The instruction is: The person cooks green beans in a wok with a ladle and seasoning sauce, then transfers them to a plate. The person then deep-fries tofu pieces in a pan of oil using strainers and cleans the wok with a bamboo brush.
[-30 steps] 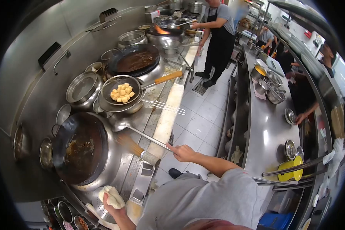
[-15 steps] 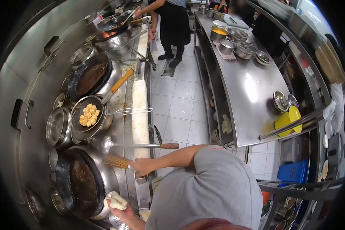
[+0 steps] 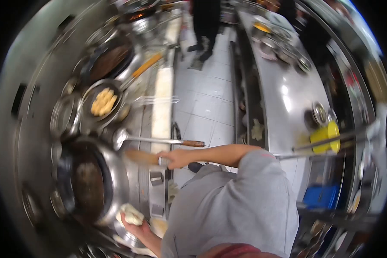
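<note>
My right hand (image 3: 179, 158) is closed around the handle end of a bamboo wok brush (image 3: 142, 157). Motion blurs its bristles, which point left over the steel stove edge. My left hand (image 3: 137, 229), lower down, grips a bunched white cloth (image 3: 132, 214) beside the rim of the near wok. That wok (image 3: 88, 180) is dark, with brownish liquid in its bottom. Just above the brush lies a ladle (image 3: 159, 140) with a wooden grip, its bowl toward the stove.
A strainer (image 3: 88, 102) of golden cubes rests over a pot. Behind it stands another dark wok (image 3: 112, 58). A wire tool (image 3: 157, 99) crosses the white counter strip (image 3: 163, 86). On the right, a steel table (image 3: 288, 103) bears bowls and a yellow container (image 3: 324, 138). A person (image 3: 206, 26) stands farther up the aisle.
The view has shifted and blurred. My right hand and the brush have moved up and slightly right, closer to the ladle. My left hand still holds the cloth near the wok.
</note>
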Available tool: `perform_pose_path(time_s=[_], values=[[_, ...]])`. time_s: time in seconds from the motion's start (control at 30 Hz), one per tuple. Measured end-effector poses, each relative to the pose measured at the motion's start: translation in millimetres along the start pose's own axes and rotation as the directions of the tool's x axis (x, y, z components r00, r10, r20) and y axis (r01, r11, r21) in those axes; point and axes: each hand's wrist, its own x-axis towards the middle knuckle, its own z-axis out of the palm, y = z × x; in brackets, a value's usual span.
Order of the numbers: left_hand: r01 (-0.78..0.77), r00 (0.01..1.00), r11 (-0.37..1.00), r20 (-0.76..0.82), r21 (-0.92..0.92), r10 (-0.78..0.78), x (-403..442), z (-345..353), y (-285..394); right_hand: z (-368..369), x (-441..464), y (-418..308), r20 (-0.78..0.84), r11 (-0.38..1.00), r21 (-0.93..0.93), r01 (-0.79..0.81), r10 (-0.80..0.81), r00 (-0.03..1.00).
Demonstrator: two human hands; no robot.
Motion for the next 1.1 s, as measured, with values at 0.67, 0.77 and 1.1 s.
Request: perform_pose_path(time_s=[0.67,0.77,1.1], values=[[-0.387,0.828,0.898,-0.507,-0.209,0.239,-138.0,-91.7,-25.9,96.5,289.9,-296.9,0.507,0.704,-0.630,0.329,0.051,0.861],[-0.389,0.761,0.904,-0.616,-0.179,0.205,-147.9,-101.0,-43.8,168.9,365.8,-274.7,0.349,0.696,-0.632,0.340,-0.136,0.927],[-0.395,0.732,0.903,-0.652,-0.170,0.197,-177.8,-143.4,-62.4,156.9,323.0,-262.3,0.505,0.477,-0.700,0.532,-0.197,0.840]])
